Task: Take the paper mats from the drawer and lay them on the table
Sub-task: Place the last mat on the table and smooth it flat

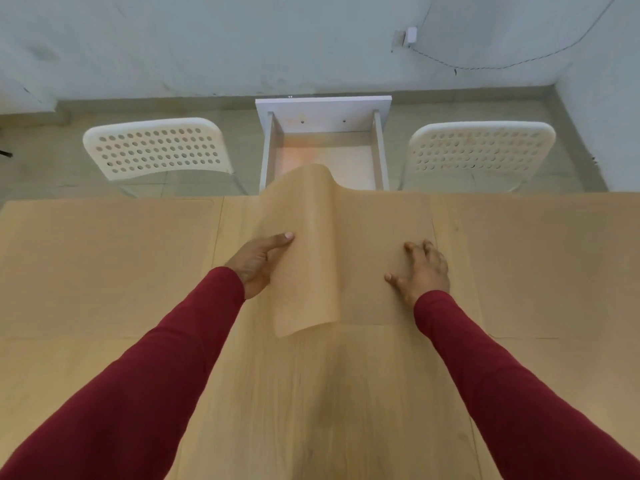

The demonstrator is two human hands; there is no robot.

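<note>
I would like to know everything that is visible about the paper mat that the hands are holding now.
The paper mat is a thin, tan, slightly see-through sheet with rounded corners. It is not flat: its left part is lifted and bowed into a hump, and its near corner curls above the wooden table. The left hand pinches its left edge; the right hand presses its right part flat on the table. Its far edge reaches the open white drawer.

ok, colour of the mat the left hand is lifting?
Light tan, nearly matching the table: the paper mat in the left hand. Head view, the only one.
</note>
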